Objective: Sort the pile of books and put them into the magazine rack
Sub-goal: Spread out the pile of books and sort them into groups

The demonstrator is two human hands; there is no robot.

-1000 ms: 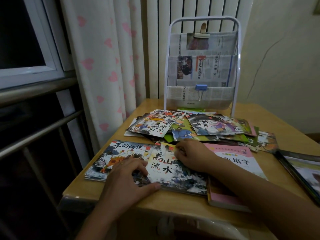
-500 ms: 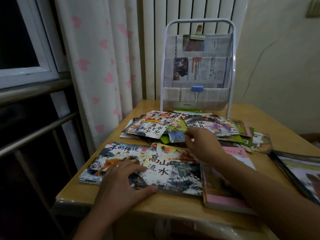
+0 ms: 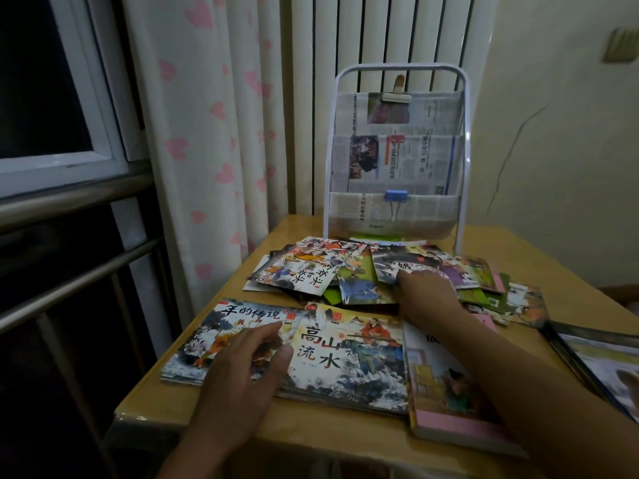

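A light wooden table (image 3: 349, 428) carries everything. At its far edge a white tube-framed magazine rack (image 3: 397, 153) stands upright, its pockets lined with newspaper pinned by a wooden clip (image 3: 397, 93) and a blue binder clip (image 3: 396, 199); no book sits in it yet. Just in front of the rack's foot lies the loose pile of thin picture books (image 3: 366, 271), fanned and overlapping. Nearer the person, three sorted stacks lie side by side: a white-covered stack with a rooster painting (image 3: 221, 337), a stack topped by a snowy mountain cover (image 3: 349, 357), and a thicker pink-edged book (image 3: 446, 402). A dark-bordered book (image 3: 601, 357) lies apart at the right edge.

The right hand (image 3: 427, 297) reaches forward onto the pile, its fingertips on a dark cover with a figure in purple (image 3: 420, 262). That book lies straight ahead of the hand, long axis running left to right, and the right hand is much the nearer. Whether the fingers grip the cover or only touch it cannot be told. The left hand (image 3: 242, 375) hovers, fingers relaxed and holding nothing, above the rooster stack. Neighbouring covers overlapping the dark book will likely drag along when it is pulled free.
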